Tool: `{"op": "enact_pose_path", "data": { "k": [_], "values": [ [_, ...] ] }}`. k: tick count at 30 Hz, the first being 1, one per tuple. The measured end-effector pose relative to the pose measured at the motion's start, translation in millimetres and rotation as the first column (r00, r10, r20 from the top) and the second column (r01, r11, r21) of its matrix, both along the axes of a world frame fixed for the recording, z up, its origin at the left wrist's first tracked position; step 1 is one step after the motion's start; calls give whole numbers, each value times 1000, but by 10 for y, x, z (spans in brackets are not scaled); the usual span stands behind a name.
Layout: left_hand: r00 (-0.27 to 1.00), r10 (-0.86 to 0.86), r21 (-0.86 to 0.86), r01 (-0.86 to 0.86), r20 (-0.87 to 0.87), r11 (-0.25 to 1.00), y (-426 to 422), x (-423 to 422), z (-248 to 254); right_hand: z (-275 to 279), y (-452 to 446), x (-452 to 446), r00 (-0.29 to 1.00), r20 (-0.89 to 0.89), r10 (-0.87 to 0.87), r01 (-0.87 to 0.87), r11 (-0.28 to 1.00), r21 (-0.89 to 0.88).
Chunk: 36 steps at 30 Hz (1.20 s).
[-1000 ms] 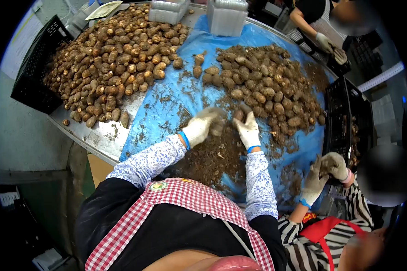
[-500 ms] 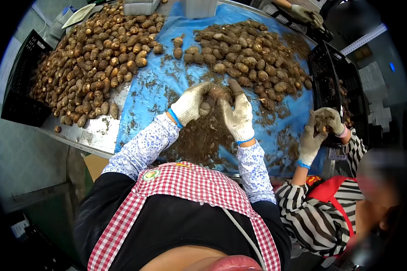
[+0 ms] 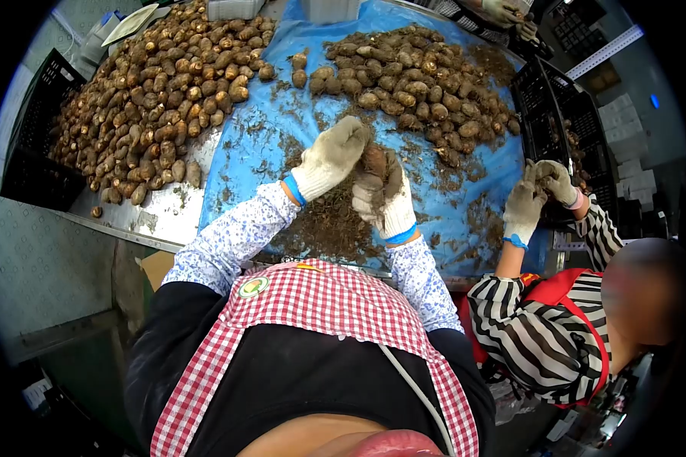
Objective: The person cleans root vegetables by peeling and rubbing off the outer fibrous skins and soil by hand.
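A brown, hairy taro corm (image 3: 374,161) is gripped in my right hand (image 3: 387,199), whose glove is dark with soil and whose fingers wrap round it. My left hand (image 3: 332,158), in a white glove stained at the fingertips, is closed against the corm's upper left side. What its fingers pinch is hidden. Under both hands a heap of dirt and root fibres (image 3: 324,228) covers part of the blue sheet (image 3: 240,164). Beyond them lies a pile of rough, hairy taro (image 3: 427,95).
Cleaner taro (image 3: 160,107) are heaped at the left beside a black crate (image 3: 42,171). More black crates (image 3: 545,103) stand at the right. A co-worker in striped sleeves (image 3: 541,335) works close on my right; another person's gloved hands (image 3: 511,15) show at the far side.
My left hand has closed and turned over towards the corm. My right hand has drawn slightly nearer and left, its fingers now curled round the corm. The whole view has shifted slightly.
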<state>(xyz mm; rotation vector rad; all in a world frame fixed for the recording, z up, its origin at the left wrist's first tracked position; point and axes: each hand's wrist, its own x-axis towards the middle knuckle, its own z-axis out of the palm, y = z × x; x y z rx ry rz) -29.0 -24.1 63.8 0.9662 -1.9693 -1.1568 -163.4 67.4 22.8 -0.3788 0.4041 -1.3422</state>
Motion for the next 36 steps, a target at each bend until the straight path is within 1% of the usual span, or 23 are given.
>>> {"op": "enact_pose_path", "data": {
  "k": [1, 2, 4, 5, 8, 9, 12, 13, 15, 16, 18, 19, 20, 21, 22, 23, 24, 25, 27, 30, 32, 33, 36],
  "values": [
    [1000, -6, 27, 7, -12, 1000, -37, -16, -48, 4, -17, -15, 968, 201, 148, -136, 988, -76],
    [996, 39, 128, -28, -79, 991, -63, -48, -122, 7, -37, 25, 999, -15, -29, 28, 1000, -3],
    [970, 145, 336, -73, -194, 939, 1, -99, -6, 60, -26, 166, 870, -417, -264, 291, 957, 2],
    [965, 240, 714, -92, -109, 694, 127, -49, 223, 67, -2, 190, 748, -586, -313, 368, 929, -28],
    [971, 210, 704, -69, -117, 707, 187, -57, 121, 53, 111, -7, 382, -879, -285, 279, 942, -184],
    [965, 121, 557, 31, -234, 830, 144, -57, -160, 146, 68, -38, 708, -669, -225, 259, 965, -50],
    [986, -64, -54, 56, -151, 997, 142, -38, -206, 215, 12, 48, 943, -137, -304, 333, 892, 307],
    [901, -215, 14, 238, -377, 971, 109, -13, -310, 153, 2, 43, 944, -173, -281, 318, 913, 256],
    [832, -326, 41, 384, -449, 923, 107, 27, -328, -190, -24, -99, 982, 141, -125, 111, 988, 104],
    [789, -378, 46, 455, -484, 889, 121, 33, -254, -223, -33, -95, 986, 89, -139, 132, 988, 74],
    [866, -392, 243, 471, -309, 848, 206, 79, 26, -289, -47, -87, 985, -16, -174, 174, 985, 13],
    [889, -403, 343, 456, -216, 821, 272, 121, 195, -140, -20, 15, 946, -213, -243, 251, 968, 11],
    [900, -418, 442, 426, -122, 789, 312, 147, 269, 20, 0, 96, 938, -245, -244, 283, 949, 138],
    [922, -296, 526, 386, -250, 758, 311, 145, 156, 180, 21, 177, 932, -269, -242, 313, 912, 264],
    [923, -253, 495, 370, -289, 786, 309, 158, 62, 62, 36, 114, 682, -678, -274, 373, 928, 0],
    [921, -212, 467, 353, -328, 811, 304, 183, -18, -198, 66, -36, 265, -903, -339, 296, 920, -258],
    [914, -174, 434, 334, -367, 837, 294, 197, -39, -162, 74, -82, -209, -883, -421, 99, 889, -447],
    [915, -98, 478, 293, -391, 828, 287, 205, -41, -116, 88, -131, -124, -913, -388, 162, 900, -405],
    [961, -112, 371, 203, -252, 906, 241, 232, 34, 137, 118, -166, 52, -939, -339, 288, 906, -311],
    [993, -115, 188, 113, 1, 976, 328, 269, 216, 412, 171, -128, -148, -907, -395, 226, 879, -420],
    [990, -115, 79, 109, 75, 991, 367, 267, 214, 612, 140, -51, -341, -914, -219, 125, 953, -275],
    [991, -119, 39, 117, 59, 992, 373, 275, 164, 591, 130, -80, 17, -985, -173, 115, 979, -170],
    [992, -124, 30, 125, -40, 992, 417, 313, 169, 684, 213, -17, 585, -809, -53, 139, 990, 35]
  ]
}}
